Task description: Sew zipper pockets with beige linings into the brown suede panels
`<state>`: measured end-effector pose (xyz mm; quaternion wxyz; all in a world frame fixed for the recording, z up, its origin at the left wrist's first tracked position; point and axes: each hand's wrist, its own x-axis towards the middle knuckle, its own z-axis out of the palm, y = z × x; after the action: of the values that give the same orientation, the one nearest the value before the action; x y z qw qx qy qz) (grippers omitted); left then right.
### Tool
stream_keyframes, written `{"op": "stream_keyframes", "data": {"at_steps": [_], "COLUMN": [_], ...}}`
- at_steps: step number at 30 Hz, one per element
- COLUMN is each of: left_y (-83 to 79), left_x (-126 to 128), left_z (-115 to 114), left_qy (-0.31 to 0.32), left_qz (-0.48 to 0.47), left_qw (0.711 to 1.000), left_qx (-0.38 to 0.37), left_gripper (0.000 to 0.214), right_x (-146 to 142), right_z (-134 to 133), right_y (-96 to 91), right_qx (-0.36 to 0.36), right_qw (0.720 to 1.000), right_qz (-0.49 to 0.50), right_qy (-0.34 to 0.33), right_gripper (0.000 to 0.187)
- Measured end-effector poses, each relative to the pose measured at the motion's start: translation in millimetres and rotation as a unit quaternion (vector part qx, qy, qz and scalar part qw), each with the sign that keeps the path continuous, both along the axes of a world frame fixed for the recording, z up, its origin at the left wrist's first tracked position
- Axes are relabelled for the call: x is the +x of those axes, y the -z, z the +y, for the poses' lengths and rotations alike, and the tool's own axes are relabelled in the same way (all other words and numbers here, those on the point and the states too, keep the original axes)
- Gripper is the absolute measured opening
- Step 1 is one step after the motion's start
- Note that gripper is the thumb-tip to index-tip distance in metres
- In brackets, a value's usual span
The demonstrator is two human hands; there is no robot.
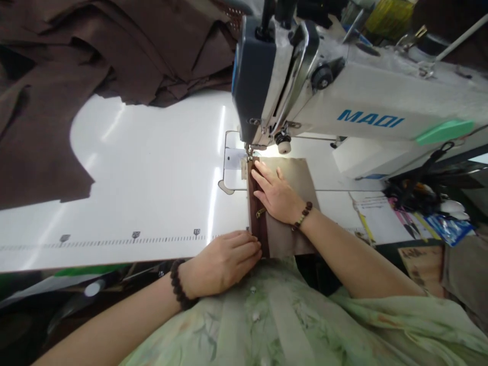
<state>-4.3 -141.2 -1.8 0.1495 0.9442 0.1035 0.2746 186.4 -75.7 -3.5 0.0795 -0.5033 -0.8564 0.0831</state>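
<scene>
Apparently stitching a long, dark brown zipper strip [256, 203] to a flat taupe fabric panel [284, 239] at the white metal sewing machine [366, 91], pinching the near end left-handed [224, 262], pressing with the ungrasping right hand [278, 195], likely needing straight feeding next.

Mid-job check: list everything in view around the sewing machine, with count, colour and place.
Sewing machine: 1, white and dark grey, upper right
Green piece: 1, mint, on machine arm
Cloth piece: 1, grey-brown, under right hand
Zip strip: 1, dark brown, cloth's left edge
Zip pull: 1, brass-coloured, on strip
Loose cloth: count unclear, dark brown, upper left
Table: 1, white, centre and left
Blue packet: 1, blue, right
Cardboard: 1, tan, lower right
Yellow bundle: 1, yellow, top right
Small items: several, mixed colours, right, blurred
Bracelets: 2, mostly brown, one per wrist
Garment: 1, pale green, bottom centre
Left hand: 1, bare, at strip's lower end
Right hand: 1, bare, on cloth piece
</scene>
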Motion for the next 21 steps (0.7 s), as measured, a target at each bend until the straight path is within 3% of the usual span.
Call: {"op": "stream_keyframes", "data": {"at_steps": [5,7,9,11,13,15,17,19,21], "left_y": [-6.7,-12.9,-19.8,-27.0,-34.0,-39.0,-39.5,-34.9,-27.4], "left_x": [-7,-26,-56,-98,-144,-187,-219,-236,-241], "left_z": [-3,4,18,38,60,79,93,101,103], "left_qy": [0.005,-0.054,-0.153,-0.296,-0.455,-0.584,-0.643,-0.648,-0.65], "left_qz": [-0.034,-0.048,-0.038,-0.012,0.01,0.066,0.147,0.181,0.177], "left_qw": [0.998,0.997,0.988,0.953,0.884,0.807,0.75,0.731,0.726], "left_qx": [-0.055,-0.042,0.008,0.066,0.108,0.063,-0.053,-0.114,-0.138], "left_gripper": [0.012,0.007,0.008,0.008,0.008,0.017,0.033,0.044,0.041], "right_x": [0,1,2,3,4,5,6,7,9], "right_z": [1,1,0,-1,-2,-1,1,2,3], "right_y": [-0.8,0.6,2.4,5.0,9.3,15.5,22.1,27.4,31.0], "right_qx": [-0.016,-0.011,-0.001,0.014,0.036,0.076,0.111,0.145,0.172], "right_qw": [1.0,1.0,1.0,1.0,0.999,0.997,0.993,0.988,0.983], "right_qz": [0.0,0.003,0.002,-0.005,-0.013,-0.007,-0.005,-0.006,-0.007], "right_qy": [0.006,0.004,-0.002,-0.01,-0.015,-0.022,-0.037,-0.05,-0.059], "right_gripper": [0.049,0.049,0.048,0.047,0.046,0.044,0.044,0.044,0.044]}}
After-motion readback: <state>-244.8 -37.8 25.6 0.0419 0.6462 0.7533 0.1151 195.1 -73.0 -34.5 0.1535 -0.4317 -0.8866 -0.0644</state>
